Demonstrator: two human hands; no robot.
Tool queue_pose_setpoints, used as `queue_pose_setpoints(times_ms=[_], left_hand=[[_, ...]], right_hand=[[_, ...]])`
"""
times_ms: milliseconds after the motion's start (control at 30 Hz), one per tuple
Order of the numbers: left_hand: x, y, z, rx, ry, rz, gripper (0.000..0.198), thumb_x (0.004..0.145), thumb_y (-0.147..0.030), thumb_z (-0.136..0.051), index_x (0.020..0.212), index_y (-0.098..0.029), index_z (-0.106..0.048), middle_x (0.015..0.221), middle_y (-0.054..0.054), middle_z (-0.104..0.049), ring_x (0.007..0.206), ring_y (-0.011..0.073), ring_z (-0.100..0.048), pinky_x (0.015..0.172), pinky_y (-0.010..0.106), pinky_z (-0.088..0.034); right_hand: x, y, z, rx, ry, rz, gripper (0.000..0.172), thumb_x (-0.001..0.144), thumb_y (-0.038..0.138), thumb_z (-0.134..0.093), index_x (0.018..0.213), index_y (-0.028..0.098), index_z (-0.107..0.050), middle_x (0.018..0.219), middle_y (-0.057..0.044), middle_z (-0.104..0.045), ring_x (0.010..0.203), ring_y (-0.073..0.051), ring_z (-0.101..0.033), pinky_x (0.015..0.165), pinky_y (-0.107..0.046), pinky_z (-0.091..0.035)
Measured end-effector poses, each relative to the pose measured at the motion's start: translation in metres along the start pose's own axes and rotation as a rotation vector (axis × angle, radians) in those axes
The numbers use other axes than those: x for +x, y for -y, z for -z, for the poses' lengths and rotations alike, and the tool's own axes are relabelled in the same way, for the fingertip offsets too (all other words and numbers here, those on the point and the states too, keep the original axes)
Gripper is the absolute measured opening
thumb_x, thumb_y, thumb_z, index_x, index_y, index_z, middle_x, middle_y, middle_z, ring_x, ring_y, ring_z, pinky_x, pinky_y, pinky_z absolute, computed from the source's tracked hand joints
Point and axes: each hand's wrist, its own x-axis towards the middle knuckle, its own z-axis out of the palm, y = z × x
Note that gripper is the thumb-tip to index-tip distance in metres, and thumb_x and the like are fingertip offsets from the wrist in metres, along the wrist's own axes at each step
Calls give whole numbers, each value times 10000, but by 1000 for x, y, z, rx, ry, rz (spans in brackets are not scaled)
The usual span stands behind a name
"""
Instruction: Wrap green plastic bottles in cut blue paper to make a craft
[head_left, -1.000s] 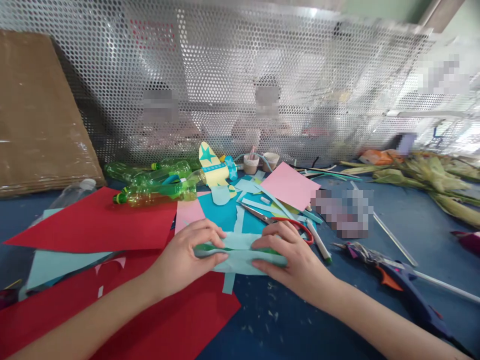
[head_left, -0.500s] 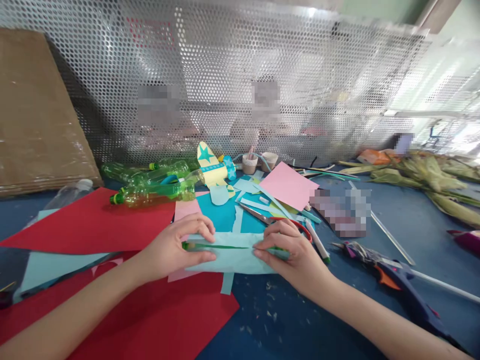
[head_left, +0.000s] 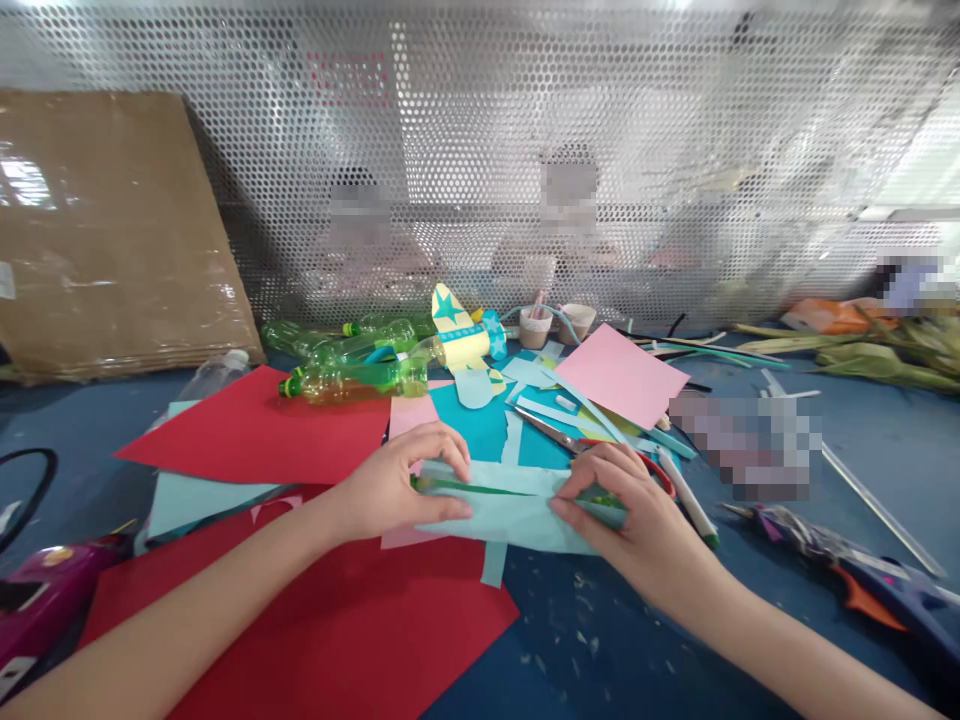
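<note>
A sheet of light blue paper (head_left: 510,525) is wrapped around a green plastic bottle (head_left: 491,488), which shows through the lengthwise gap between the paper's two edges. My left hand (head_left: 412,480) grips the left end, thumb below the gap and fingers above it. At the right end, my right hand (head_left: 622,495) pinches the paper at the gap with thumb and fingertips. Most of the bottle is hidden by paper and hands. Scissors (head_left: 551,430) with red handles lie just beyond my right hand, beside a white marker (head_left: 686,497).
Red paper sheets (head_left: 375,620) lie at left and front. Green bottles (head_left: 352,380) and a yellow paper-covered bottle plane (head_left: 461,347) stand behind. Glue guns lie at right (head_left: 847,570) and left (head_left: 56,590). Pink paper (head_left: 622,375), cups (head_left: 535,328) and cardboard (head_left: 127,240) sit farther back.
The view has turned left, so everything sits farther right and the purple glue gun appears at left. Both hands keep nearly the same hold on the wrapped bottle.
</note>
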Motion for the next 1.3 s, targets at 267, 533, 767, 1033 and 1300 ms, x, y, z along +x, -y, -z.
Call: queue_pose_setpoints(times_ms=[267,533,767,1033,1300], left_hand=[[-1,7,12,-10,157,197,726,570,-360,-854,1188,-287,-479,1235,55,-521,1116,261,-535,903,395,-471],[0,20,19,-34,219,240,705,640,-327,-802,1273,-293,-494,1249,62,-583,1106,257,-590,890,376,-502],[-1,32,25,-162,269,189,624,767,-500,-705,1325,-316,-492,1362,91,-549,1198,267,-561,968,396,-468],[-3,31,28,-62,215,224,587,875,-507,-582,1405,-331,-403,1390,112,-519,1259,268,-524,995,427,-460],[-1,39,27,-140,170,307,634,827,-581,-598,1377,-306,-443,1363,107,-543,1220,277,-545,978,422,-459]], right_hand=[[-2,-4,-1,3,-3,3,104,933,279,-551,831,262,-544,884,-45,-591,984,-275,-555,833,-440,-460],[-4,-10,1,-51,33,-40,484,776,476,-725,1187,282,-557,1250,-123,-536,1176,-332,-543,925,-503,-496],[-2,-1,11,-151,254,-117,736,695,350,-789,1360,322,-474,1347,-95,-565,1220,-335,-552,937,-500,-516],[-6,1,6,-137,154,-178,744,742,356,-744,1402,329,-401,1385,-86,-540,1301,-319,-483,1002,-518,-476],[-6,-3,5,-100,195,-244,859,691,363,-770,1443,319,-357,1419,-94,-500,1306,-318,-469,1015,-498,-453]])
